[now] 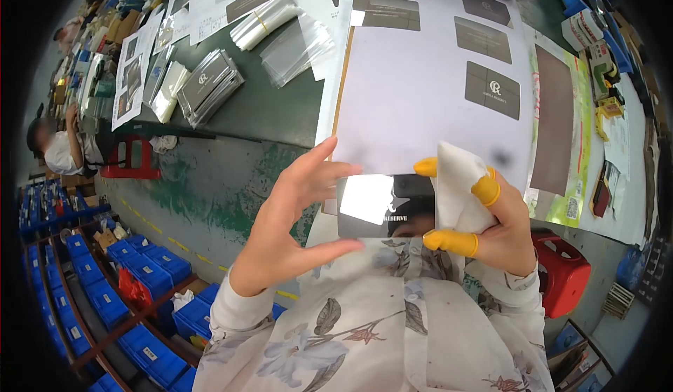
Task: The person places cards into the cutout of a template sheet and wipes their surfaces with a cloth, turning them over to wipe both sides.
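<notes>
A dark glossy card (pixel 387 207) with white lettering and a bright reflection is held level above the front edge of the white work surface. My left hand (pixel 287 217) grips its left end between thumb and fingers. Yellow finger covers are on my right hand (pixel 501 217), whose thumb and fingertip pinch the card's right end. That hand also holds a white cloth (pixel 459 192), which hides part of the card's right side. Beyond, several dark cards lie on the white sheet (pixel 413 97), one with a white logo (pixel 493 90).
Stacked cards (pixel 210 87), clear sleeves (pixel 298 48) and a banded bundle (pixel 264 22) lie on the green table at left. Blue bins (pixel 151 350) stand lower left. Red stools (pixel 566 273) flank the table. A seated person (pixel 66 150) is at far left.
</notes>
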`<action>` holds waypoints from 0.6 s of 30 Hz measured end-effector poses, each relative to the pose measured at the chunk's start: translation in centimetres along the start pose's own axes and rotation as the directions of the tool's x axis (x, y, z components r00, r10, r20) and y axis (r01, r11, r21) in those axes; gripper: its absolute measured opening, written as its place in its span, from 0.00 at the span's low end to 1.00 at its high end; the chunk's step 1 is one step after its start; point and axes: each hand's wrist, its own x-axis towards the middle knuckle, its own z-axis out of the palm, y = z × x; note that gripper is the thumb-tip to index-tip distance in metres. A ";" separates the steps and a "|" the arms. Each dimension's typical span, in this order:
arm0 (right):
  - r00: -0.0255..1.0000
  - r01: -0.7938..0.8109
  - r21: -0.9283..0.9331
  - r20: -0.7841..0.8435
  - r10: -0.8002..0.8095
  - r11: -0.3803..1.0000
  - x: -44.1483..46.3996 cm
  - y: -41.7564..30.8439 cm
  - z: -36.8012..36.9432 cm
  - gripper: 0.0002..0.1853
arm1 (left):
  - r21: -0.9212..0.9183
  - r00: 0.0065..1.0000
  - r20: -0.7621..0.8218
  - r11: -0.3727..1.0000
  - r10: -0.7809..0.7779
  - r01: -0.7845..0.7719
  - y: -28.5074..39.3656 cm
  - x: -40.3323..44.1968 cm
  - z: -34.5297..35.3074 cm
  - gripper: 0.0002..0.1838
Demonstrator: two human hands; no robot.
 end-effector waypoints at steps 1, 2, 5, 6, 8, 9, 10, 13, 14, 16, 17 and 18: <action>1.000 -0.005 0.001 -0.001 0.005 1.000 0.0 0.2 0.1 0.36 | -0.004 0.999 -0.053 1.000 0.002 -0.002 -0.4 0.0 0.4 0.55; 1.000 -0.007 0.000 0.004 0.007 1.000 0.1 0.3 0.3 0.36 | -0.007 0.999 -0.049 1.000 -0.002 0.002 -0.7 0.0 0.5 0.55; 0.997 0.032 -0.167 -0.068 -0.044 0.985 0.2 0.2 1.0 0.31 | 0.151 0.993 -0.097 0.987 0.069 -0.054 -1.3 0.1 0.4 0.55; 0.986 0.064 -0.331 -0.127 -0.112 0.941 0.2 0.1 1.2 0.27 | 0.149 0.993 -0.095 0.988 0.064 -0.049 -1.6 0.1 0.3 0.55; 0.986 -0.027 -0.484 -0.158 -0.057 0.874 -0.6 0.7 1.4 0.23 | 0.419 0.990 -0.110 0.907 0.093 -0.038 -2.3 0.0 0.2 0.54; 0.980 -0.110 -0.628 -0.196 -0.020 0.771 -1.0 1.0 1.5 0.20 | 0.374 0.988 -0.129 0.927 0.079 -0.025 -2.5 0.0 0.4 0.54; 0.979 -0.029 -0.716 -0.162 -0.125 0.698 -0.8 1.1 2.2 0.16 | 0.372 0.990 -0.126 0.928 0.072 -0.020 -2.6 -0.1 0.5 0.54; 0.962 0.218 -0.729 0.047 -0.270 0.649 -0.8 1.0 4.2 0.12 | 0.412 0.990 -0.125 0.911 0.069 -0.012 -2.8 0.0 0.5 0.54; 0.962 0.214 -0.728 0.043 -0.268 0.651 -0.4 0.8 4.9 0.12 | 0.385 0.990 -0.130 0.923 0.060 -0.005 -2.9 -0.1 0.4 0.54; 0.983 0.170 -0.753 0.083 -0.165 0.636 0.1 0.6 6.1 0.10 | 0.361 0.990 -0.135 0.932 0.046 0.006 -2.9 -0.2 0.4 0.53; 0.983 0.172 -0.750 0.084 -0.166 0.638 0.2 0.5 5.9 0.10 | 0.384 0.991 -0.128 0.923 0.045 0.007 -2.8 -0.1 0.3 0.53; 0.987 0.130 -0.794 0.046 -0.154 0.594 0.3 0.4 5.3 0.09 | 0.405 0.991 -0.126 0.914 0.045 0.010 -2.7 -0.2 0.3 0.53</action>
